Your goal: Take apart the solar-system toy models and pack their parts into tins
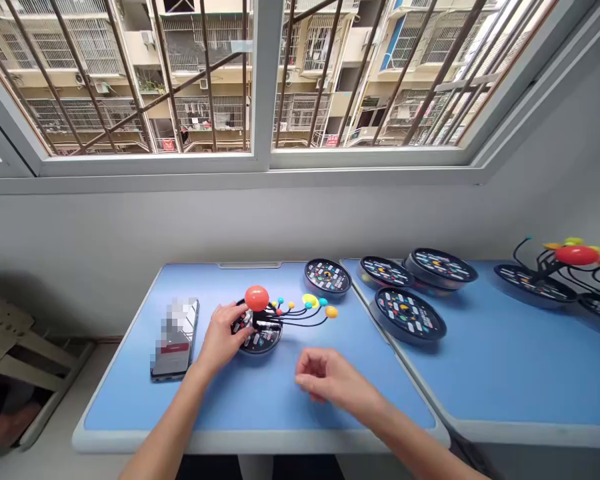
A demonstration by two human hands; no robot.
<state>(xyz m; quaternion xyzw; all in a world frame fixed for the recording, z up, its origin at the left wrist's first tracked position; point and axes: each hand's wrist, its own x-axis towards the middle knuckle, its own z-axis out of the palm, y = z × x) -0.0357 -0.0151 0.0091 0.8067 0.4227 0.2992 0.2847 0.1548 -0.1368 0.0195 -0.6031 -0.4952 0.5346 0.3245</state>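
Note:
A solar system model stands on the blue table, with an orange-red sun ball and thin black wire arms carrying small coloured balls. Its round black base is partly hidden by my left hand, whose fingers wrap over the base's near edge beneath the sun. My right hand hovers over the blue tabletop in front of the model, fingers loosely curled on nothing. A smartphone with a blurred screen lies to the left of my left hand.
Several round black discs with coloured prints lie on this table's far corner and a second blue table to the right. A similar model stands at the far right. A wall and barred window are behind; a folded beige object is at left.

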